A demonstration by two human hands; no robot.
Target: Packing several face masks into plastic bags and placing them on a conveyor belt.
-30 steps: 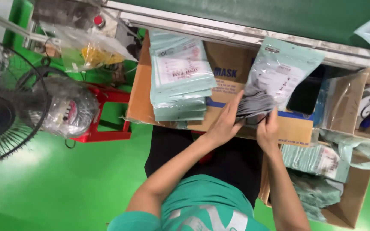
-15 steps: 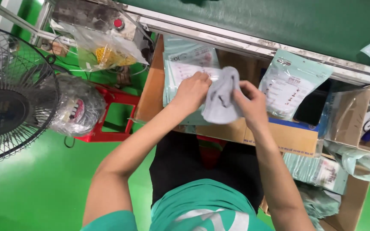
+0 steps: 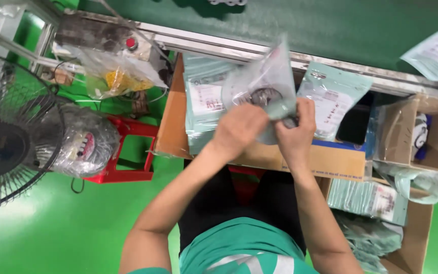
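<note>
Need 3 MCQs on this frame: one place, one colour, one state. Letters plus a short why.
1. Where does the red plastic stool stand?
A. Left of the brown cardboard box
B. On the conveyor
C. Inside the box

2. What colour is the floor?
A. Grey
B. Green
C. Blue

3. How is the clear plastic pouch held?
A. Lying untouched
B. By one hand
C. By both hands

Answers: 1 A, stool sits on the floor beside the box's left side. 2 B, floor is bright green. 3 C, left hand and right hand both grip its lower edge.

head-worn view, steeply downward — close, overhead
</note>
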